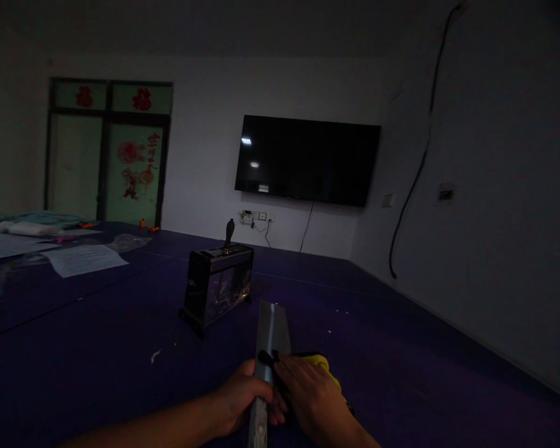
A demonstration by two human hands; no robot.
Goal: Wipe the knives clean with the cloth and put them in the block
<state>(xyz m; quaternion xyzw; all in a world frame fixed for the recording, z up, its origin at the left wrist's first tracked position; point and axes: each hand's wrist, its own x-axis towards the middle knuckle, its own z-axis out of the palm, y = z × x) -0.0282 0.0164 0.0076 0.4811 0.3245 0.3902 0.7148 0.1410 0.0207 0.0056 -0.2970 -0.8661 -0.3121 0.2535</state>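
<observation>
A cleaver [273, 333] points away from me, its wide shiny blade forward and its handle towards the bottom edge. My left hand [242, 398] is closed around it where handle and blade meet. Against the right side of the blade, my right hand [315, 395] presses a yellow-and-black cloth [321, 361], its fingers bent over the dark part; some of the cloth is hidden under the palm. Just beyond, to the left, stands a black knife block [221, 283] with clear sides. One dark knife handle [229, 233] sticks up from its top.
The purple tabletop [121, 317] carries small white scraps. Papers [86, 259], a clear plastic bag [128, 242] and small orange things [143, 223] lie at the far left. A television [308, 160] hangs on the wall behind; a black cable [415, 174] runs down the right wall.
</observation>
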